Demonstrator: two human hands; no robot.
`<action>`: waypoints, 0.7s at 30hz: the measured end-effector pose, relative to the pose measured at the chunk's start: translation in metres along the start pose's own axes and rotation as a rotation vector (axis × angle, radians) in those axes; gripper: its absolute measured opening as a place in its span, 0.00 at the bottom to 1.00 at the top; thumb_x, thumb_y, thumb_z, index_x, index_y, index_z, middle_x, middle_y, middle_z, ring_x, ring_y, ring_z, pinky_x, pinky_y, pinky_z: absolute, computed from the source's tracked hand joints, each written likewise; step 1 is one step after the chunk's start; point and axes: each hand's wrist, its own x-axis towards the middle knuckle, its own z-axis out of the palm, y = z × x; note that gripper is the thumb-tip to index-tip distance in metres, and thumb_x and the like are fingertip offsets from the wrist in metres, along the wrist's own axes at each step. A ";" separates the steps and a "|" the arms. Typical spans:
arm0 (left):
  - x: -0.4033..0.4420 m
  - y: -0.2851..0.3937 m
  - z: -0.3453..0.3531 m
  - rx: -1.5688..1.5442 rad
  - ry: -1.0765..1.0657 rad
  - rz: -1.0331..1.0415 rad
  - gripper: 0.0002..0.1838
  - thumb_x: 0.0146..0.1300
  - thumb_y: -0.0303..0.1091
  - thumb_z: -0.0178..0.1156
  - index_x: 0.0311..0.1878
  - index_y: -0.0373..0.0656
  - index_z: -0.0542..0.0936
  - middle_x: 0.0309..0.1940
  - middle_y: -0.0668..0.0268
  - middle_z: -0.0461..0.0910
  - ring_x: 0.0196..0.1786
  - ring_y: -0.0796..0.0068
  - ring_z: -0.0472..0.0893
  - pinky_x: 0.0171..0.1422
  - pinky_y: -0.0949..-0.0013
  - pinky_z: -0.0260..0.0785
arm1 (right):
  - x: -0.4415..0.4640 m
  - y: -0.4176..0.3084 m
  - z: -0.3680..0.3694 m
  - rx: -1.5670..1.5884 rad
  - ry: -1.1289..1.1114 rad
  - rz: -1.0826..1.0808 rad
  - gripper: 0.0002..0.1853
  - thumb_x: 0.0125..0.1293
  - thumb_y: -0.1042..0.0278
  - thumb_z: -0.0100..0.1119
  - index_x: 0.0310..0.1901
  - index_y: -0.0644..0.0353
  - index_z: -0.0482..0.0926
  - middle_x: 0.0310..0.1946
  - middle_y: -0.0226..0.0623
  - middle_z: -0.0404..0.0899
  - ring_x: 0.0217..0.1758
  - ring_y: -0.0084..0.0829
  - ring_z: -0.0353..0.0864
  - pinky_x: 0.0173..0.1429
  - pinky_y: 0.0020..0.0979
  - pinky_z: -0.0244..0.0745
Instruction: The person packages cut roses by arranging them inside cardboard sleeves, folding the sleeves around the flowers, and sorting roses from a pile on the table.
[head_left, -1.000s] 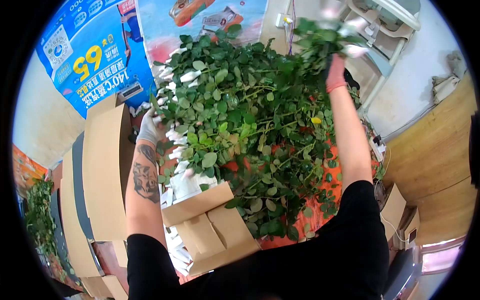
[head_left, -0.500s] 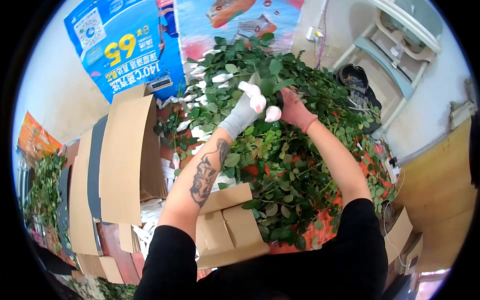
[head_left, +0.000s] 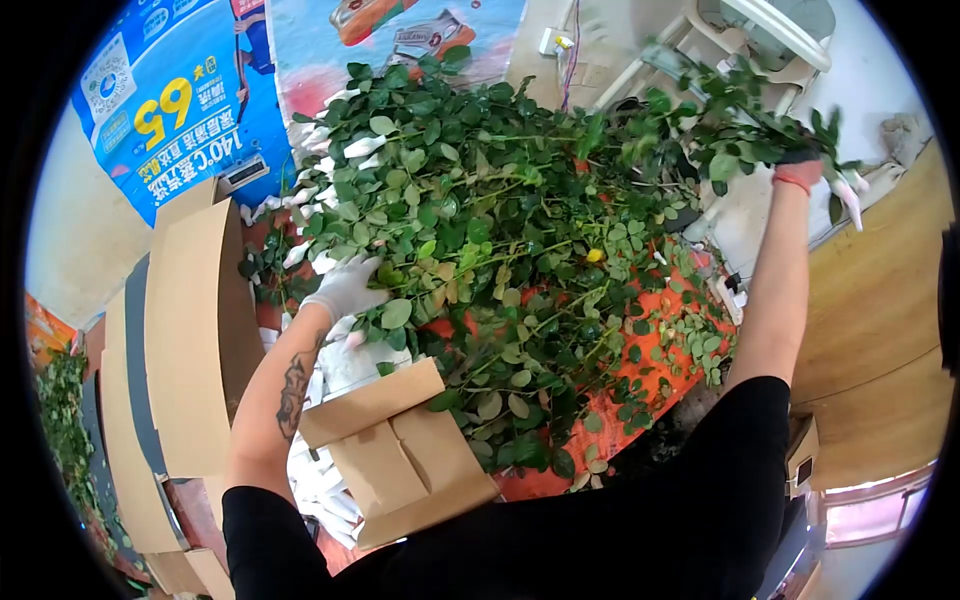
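White strips point(head_left: 328, 503) beside carton flaps point(head_left: 378, 405), right hand point(head_left: 798, 172) tight round leafy stems point(head_left: 735, 148), left hand point(head_left: 347, 288) of unclear grip

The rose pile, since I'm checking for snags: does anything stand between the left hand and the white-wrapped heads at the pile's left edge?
Nothing visible does: the left hand is right beside the nearest white-wrapped heads, at the edge of the rose pile. The cardboard box sits lower in view, not between them.

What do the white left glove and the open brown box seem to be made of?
Left glove: probably knitted fabric, matte whitish; it fits closely, without shine, though no weave is readable. Box: likely cardboard, matte brown, with flat, creased flaps.
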 end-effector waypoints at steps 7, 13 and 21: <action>-0.002 -0.043 0.023 -0.086 -0.007 -0.028 0.23 0.51 0.47 0.56 0.50 0.49 0.79 0.44 0.53 0.81 0.49 0.54 0.79 0.55 0.60 0.70 | 0.061 -0.039 -0.024 -0.584 -0.311 -0.459 0.22 0.64 0.67 0.47 0.60 0.64 0.66 0.58 0.46 0.69 0.59 0.43 0.70 0.63 0.43 0.65; 0.002 -0.052 0.024 -0.044 -0.072 -0.008 0.19 0.49 0.43 0.60 0.43 0.45 0.79 0.39 0.56 0.81 0.43 0.57 0.80 0.49 0.60 0.70 | -0.027 0.000 0.053 -1.173 -0.548 -1.056 0.17 0.62 0.67 0.56 0.52 0.61 0.75 0.46 0.42 0.79 0.50 0.40 0.78 0.55 0.37 0.72; -0.003 -0.071 -0.005 -0.883 -0.344 0.029 0.22 0.59 0.38 0.60 0.54 0.36 0.74 0.43 0.63 0.79 0.41 0.73 0.78 0.48 0.70 0.70 | -0.225 -0.028 0.174 -0.772 -1.031 -0.817 0.27 0.48 0.80 0.60 0.54 0.57 0.73 0.49 0.41 0.78 0.51 0.40 0.78 0.58 0.38 0.72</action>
